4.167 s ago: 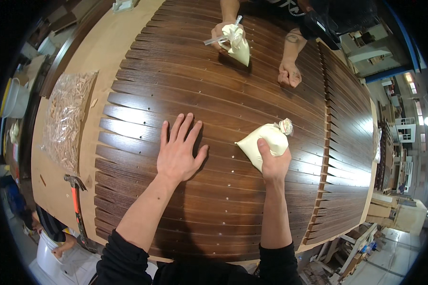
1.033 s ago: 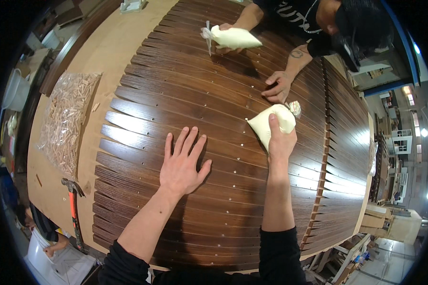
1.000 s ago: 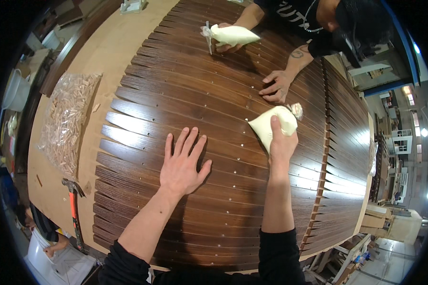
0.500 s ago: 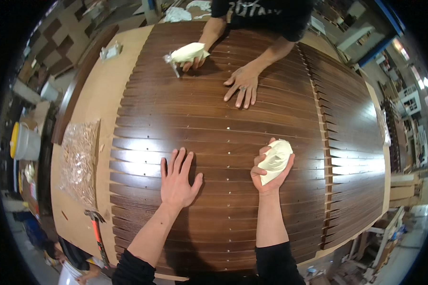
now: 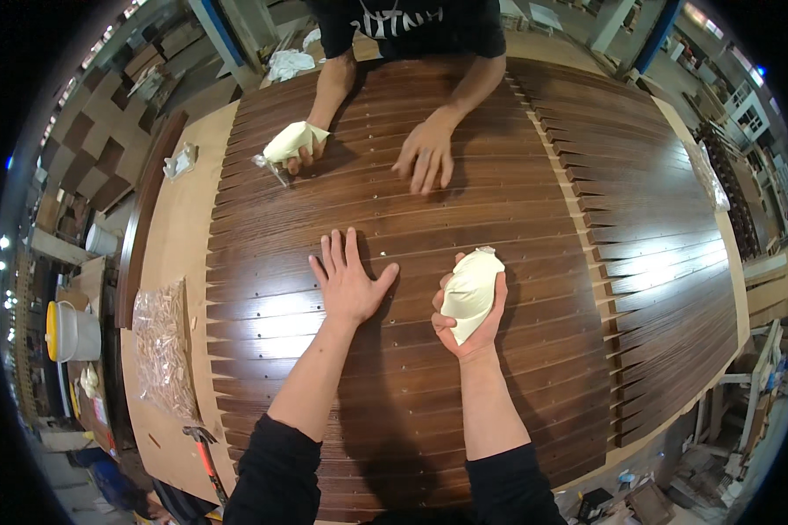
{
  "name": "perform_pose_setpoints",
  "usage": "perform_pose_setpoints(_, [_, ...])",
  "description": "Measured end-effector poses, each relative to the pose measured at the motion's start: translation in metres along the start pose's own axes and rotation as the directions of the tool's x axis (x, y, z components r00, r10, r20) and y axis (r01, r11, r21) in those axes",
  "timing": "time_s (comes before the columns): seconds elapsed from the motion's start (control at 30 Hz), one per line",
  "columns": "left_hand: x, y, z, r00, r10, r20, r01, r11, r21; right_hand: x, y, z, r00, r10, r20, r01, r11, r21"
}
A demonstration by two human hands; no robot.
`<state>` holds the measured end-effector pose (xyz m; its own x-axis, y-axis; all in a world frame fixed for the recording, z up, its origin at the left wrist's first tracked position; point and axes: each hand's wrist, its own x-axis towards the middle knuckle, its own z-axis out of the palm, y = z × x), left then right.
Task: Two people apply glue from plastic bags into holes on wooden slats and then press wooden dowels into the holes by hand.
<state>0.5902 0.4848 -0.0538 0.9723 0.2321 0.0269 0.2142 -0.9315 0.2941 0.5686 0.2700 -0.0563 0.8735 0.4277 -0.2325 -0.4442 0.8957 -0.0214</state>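
Left hand point(image 5: 348, 289) spread over dark wooden slats point(image 5: 416, 372); right hand point(image 5: 481, 339) wrapped around cream-filled plastic bag point(image 5: 474, 293). At left, orange-handled hammer point(image 5: 207, 461) lies near dowel bag point(image 5: 161, 350).

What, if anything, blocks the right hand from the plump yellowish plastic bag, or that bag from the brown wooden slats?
Nothing visible separates the right hand from the plump yellowish plastic bag, which it holds. Between bag and brown wooden slats, only that same hand shows.
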Motion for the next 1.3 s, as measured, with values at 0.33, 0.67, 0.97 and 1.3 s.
perform_pose_setpoints(0.33, [0.023, 0.010, 0.008, 0.986, -0.117, -0.123, 0.103, 0.989, -0.110, 0.004, -0.002, 0.002, 1.000, 0.003, -0.018, -0.003, 1.000, -0.010])
perform_pose_setpoints(0.67, [-0.031, -0.031, -0.001, 0.937, -0.131, -0.325, -0.114, 0.762, -0.637, 0.003, -0.002, 0.001, 0.999, -0.039, 0.035, 0.038, 0.999, 0.020])
perform_pose_setpoints(0.97, [-0.312, -0.149, -0.043, 0.790, -0.595, -0.146, 0.104, 0.365, -0.925, -0.058, -0.004, -0.003, 0.961, -0.026, 0.276, -0.011, 0.991, 0.131])
perform_pose_setpoints(1.3, [-0.382, -0.155, -0.103, 0.654, -0.714, -0.250, 0.151, 0.448, -0.881, -0.285, 0.011, 0.014, 0.935, -0.352, 0.033, 0.353, 0.933, -0.062])
